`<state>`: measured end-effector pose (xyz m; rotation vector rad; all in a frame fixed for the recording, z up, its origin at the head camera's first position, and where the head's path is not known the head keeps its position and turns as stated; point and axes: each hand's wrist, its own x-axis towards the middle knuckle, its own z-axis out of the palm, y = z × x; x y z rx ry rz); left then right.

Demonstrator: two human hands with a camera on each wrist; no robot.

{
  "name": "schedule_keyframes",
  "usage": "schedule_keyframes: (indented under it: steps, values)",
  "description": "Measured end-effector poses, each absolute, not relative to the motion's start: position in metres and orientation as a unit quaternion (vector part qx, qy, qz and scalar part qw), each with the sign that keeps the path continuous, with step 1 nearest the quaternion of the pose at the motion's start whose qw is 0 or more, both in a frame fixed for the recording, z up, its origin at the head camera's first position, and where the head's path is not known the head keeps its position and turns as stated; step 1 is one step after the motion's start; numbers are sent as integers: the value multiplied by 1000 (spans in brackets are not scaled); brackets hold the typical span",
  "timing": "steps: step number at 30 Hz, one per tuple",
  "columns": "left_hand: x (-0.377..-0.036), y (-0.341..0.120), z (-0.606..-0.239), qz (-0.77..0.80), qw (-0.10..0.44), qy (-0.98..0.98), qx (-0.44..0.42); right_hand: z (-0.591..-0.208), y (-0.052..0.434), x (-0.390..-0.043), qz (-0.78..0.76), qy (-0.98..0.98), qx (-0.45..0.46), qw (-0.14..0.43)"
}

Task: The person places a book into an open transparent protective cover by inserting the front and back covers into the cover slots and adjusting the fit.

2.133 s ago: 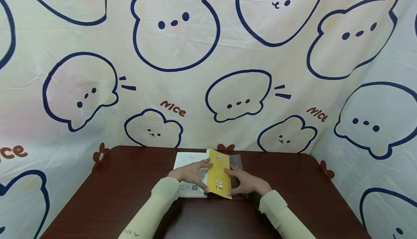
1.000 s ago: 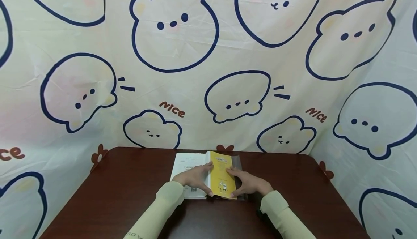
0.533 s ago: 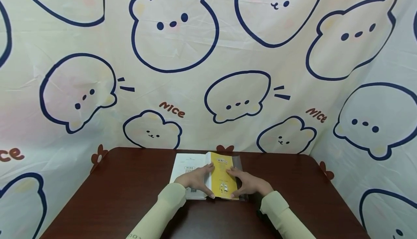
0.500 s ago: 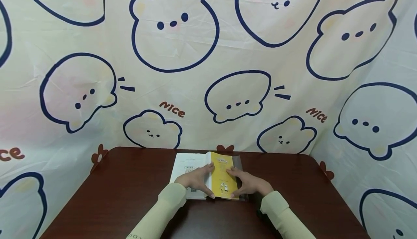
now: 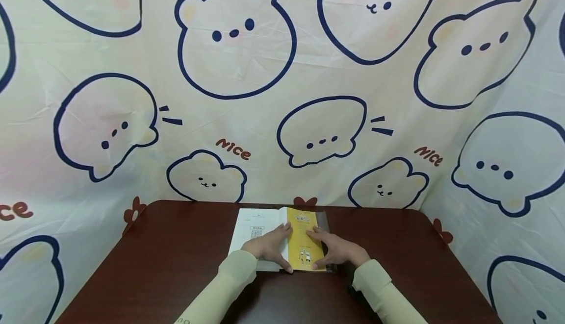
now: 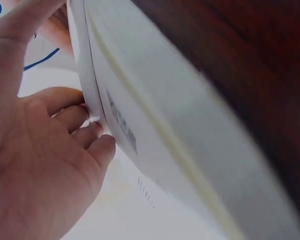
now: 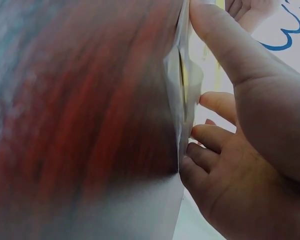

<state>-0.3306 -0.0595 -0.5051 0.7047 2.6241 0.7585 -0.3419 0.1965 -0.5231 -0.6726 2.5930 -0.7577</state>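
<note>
As both hands work at mid-table: I fit a clear sleeve to an open book.
Left hand [image 5: 267,249]: fingers bent over the white pages, pinning them.
Right hand [image 5: 337,250]: fingers curled on the yellow cover [image 5: 304,238] and plastic sleeve [image 5: 323,221].
Technique: I judge it best to keep pages flat and ease the cover edge in evenly.
Count: one book [image 5: 253,228], one sleeve, one table [image 5: 167,260], two hands.
</note>
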Motion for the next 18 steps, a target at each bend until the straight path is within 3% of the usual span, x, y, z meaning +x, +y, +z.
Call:
schedule_keyframes:
  steps: [18]
  values:
    - [-350,-77,-504,263,152,930,208,-524,198,-342,-280,913,-240,177]
